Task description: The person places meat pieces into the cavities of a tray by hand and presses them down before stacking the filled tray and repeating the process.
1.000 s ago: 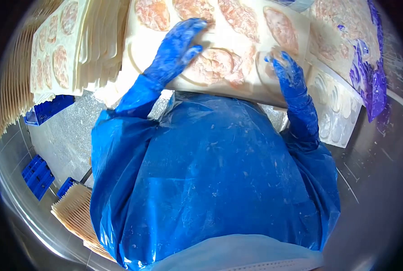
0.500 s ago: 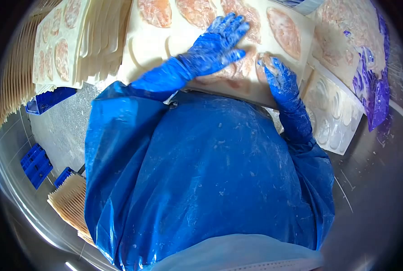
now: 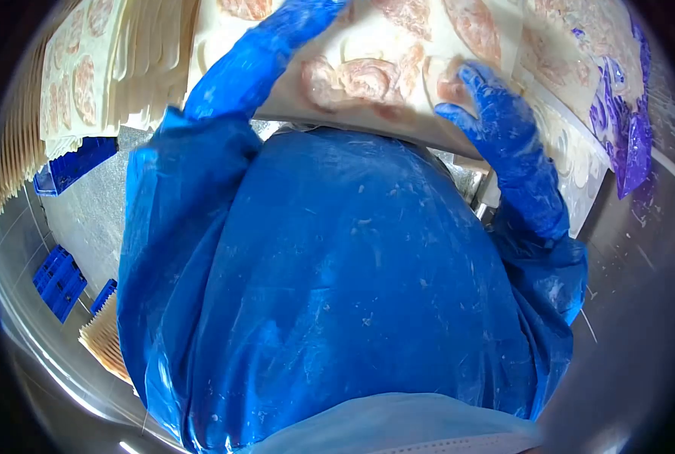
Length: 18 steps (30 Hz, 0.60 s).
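Note:
A cream moulded tray [image 3: 277, 98] with oval hollows lies before me, bearing pale pink pieces of raw meat. My right hand [image 3: 508, 121], in a wet blue glove, is at its near right part, thumb and fingers apart beside a small meat piece [image 3: 451, 87] in a hollow. Left of that, a crumpled meat piece [image 3: 367, 79] lies near the front edge. My left hand [image 3: 318, 11] reaches over the far side of the tray; its fingers are cut off by the top of the view. A long meat fillet [image 3: 473, 30] fills the hollow at the far right.
Stacked cream trays [image 3: 148, 68] stand at the left, one with meat showing. To the right lie a heap of raw meat [image 3: 557, 45], purple plastic film [image 3: 632, 144] and a whitish moulded tray [image 3: 579, 166]. Blue crates [image 3: 61, 280] are low on the left.
My left hand has moved up and away, from over the tray's middle to the top edge of the view. My right hand has shifted slightly up and right, its fingers spreading.

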Tool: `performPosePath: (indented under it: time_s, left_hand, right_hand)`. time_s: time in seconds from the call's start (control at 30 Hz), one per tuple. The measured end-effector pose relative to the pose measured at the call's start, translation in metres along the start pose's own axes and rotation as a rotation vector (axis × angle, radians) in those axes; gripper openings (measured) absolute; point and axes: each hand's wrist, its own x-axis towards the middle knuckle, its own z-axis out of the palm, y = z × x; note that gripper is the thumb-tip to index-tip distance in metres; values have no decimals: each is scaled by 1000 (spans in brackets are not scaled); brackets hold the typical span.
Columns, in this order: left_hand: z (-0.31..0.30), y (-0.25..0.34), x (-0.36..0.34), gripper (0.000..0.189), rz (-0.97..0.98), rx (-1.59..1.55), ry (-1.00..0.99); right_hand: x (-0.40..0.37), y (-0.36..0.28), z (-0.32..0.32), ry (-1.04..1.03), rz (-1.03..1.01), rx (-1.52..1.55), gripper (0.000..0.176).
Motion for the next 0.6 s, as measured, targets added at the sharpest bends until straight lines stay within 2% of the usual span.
performPosePath:
  time_s: [0.07, 0.1, 0.17, 0.2, 0.3, 0.33, 0.4, 0.47, 0.53, 0.57, 0.6]
  left_hand:
    - [-25, 69, -10, 40, -240, 573, -102]
    - [-30, 75, -27, 40, -239, 567, -101]
    - [-32, 66, -74, 31, -62, 598, -307]
    - [-28, 62, -94, 31, -42, 1041, -318]
    - [-35, 55, -118, 30, 4, 1086, -307]
    - [-43, 54, -119, 30, -24, 1102, -331]
    - [-56, 51, -120, 30, -58, 1118, -342]
    - [-68, 45, -122, 27, 101, 1060, -331]
    - [-76, 39, -126, 25, 105, 980, -301]
    - [-77, 41, -127, 25, 57, 912, -291]
    - [-78, 44, -126, 25, 13, 843, -283]
  right_hand:
    - [6, -11, -15, 16, -32, -270, 48]
    - [12, -15, -18, 44, -59, -147, 42]
    - [38, -47, -18, 5, -5, -136, 37]
    - [49, -59, -14, -32, 49, -121, 32]
    - [57, -71, 58, 64, -192, 261, 17]
    - [58, -76, 71, -10, -265, 81, 17]
    - [60, -75, 84, -38, -257, 9, 22]
    - [63, -73, 85, -67, -266, -68, 28]
    - [64, -70, 85, 146, -166, 99, 34]
    - [70, -80, 86, 253, -278, 126, 37]
    - [72, -84, 96, 253, -279, 124, 37]
